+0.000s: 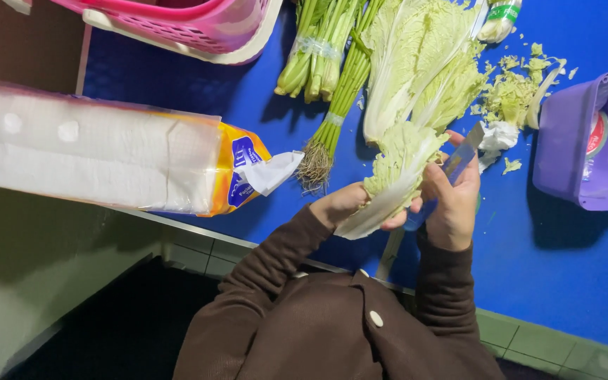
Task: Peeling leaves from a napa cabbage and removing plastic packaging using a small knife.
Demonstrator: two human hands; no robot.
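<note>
The left hand grips the white stalk end of a cabbage leaf held just above the blue worktop. The right hand is closed around a knife, its blade beside the leaf's upper part. Behind the leaf lie more cabbage, bundled greens and scraps. A purple tub stands right, a tissue pack left, a pink basket beyond.
</note>
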